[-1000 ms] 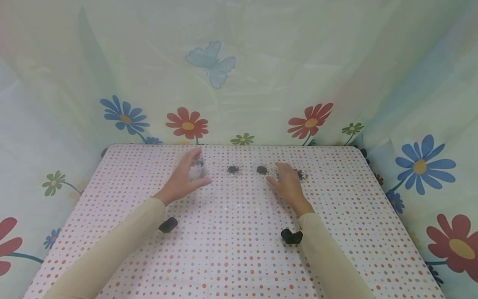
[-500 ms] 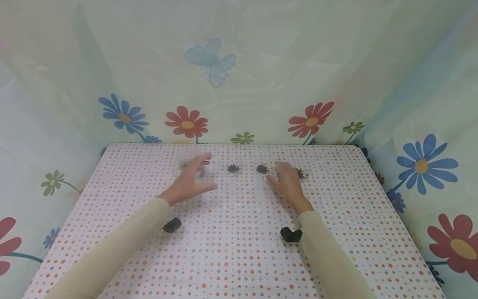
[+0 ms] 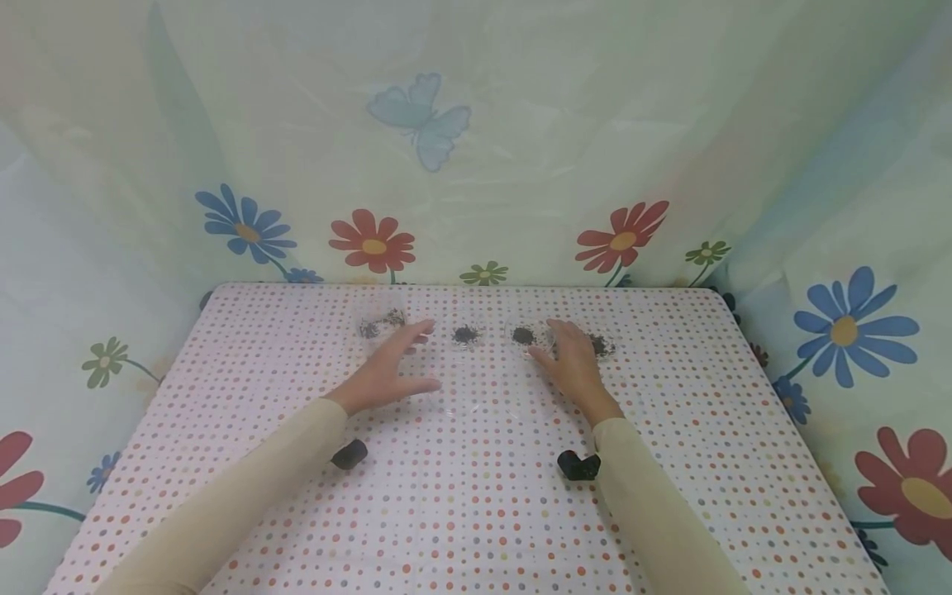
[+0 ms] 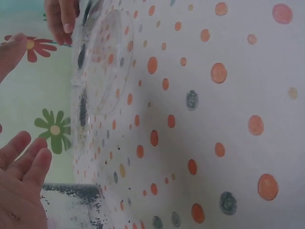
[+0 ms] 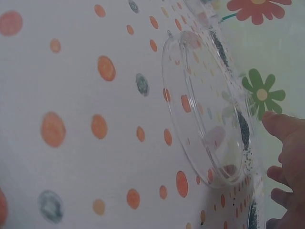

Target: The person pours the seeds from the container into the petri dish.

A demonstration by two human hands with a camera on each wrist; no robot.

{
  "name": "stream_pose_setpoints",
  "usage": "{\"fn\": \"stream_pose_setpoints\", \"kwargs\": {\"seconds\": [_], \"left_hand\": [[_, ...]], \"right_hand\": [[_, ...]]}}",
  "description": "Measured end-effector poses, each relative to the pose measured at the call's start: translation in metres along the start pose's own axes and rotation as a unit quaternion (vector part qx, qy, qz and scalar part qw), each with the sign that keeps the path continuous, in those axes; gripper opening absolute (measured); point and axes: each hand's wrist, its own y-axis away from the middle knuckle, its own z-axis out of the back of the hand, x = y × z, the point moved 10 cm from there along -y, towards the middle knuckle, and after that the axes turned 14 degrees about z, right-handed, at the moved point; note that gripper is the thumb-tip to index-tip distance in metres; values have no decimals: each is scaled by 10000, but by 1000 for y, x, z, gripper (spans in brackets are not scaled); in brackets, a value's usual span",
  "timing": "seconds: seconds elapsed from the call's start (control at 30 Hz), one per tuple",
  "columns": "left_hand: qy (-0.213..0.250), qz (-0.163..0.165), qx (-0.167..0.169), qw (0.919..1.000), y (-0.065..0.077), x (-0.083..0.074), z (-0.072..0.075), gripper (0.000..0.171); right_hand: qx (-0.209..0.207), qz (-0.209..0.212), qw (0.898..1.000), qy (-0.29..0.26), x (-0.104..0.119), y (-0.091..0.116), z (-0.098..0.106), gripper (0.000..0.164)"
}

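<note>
My left hand [image 3: 387, 372] hovers with fingers and thumb spread, holding nothing. Just beyond its fingers stands a clear container [image 3: 381, 307] with dark granules clinging to its inside; the left wrist view shows its granule-flecked wall [image 4: 71, 205] beside the fingers. My right hand [image 3: 576, 368] is held low between two small heaps of dark granules [image 3: 523, 336], its fingers loose and partly bent and nothing in its grasp. Several clear round dishes form a row there, some with granules. Two clear round discs [image 5: 205, 109] lie in front of them in the right wrist view.
A white cloth with coloured dots covers the table [image 3: 461, 512]. Flower-printed curtains [image 3: 483, 198] hang behind it and on both sides. Black wrist devices [image 3: 578, 466] sit under both sleeves. A few stray granules [image 4: 119, 149] dot the cloth by the left hand.
My left hand has let go of the clear granule container at the back left and drawn back to the right and toward me, fingers spread. The right hand has stayed in place.
</note>
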Motion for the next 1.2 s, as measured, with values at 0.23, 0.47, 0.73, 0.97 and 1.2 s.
{"fn": "stream_pose_setpoints", "kwargs": {"seconds": [0.23,0.47,0.73,0.97,1.2], "left_hand": [[-197,189,160,9995,-3,10,-12,94],[-223,266,436,9984,-7,14,-23,98],[-530,243,612,9964,-9,16,-35,102],[-782,172,579,9951,-11,13,-39,104],[-830,345,728,9933,-12,14,-46,107]], "right_hand": [[-8,18,10000,68,0,-1,1,66],[120,-75,9998,136,-1,-2,-1,68],[206,-78,9996,199,-3,-1,-4,71],[249,-145,9995,134,-6,-1,-5,74],[299,-165,9993,123,-6,-2,-5,75]]}}
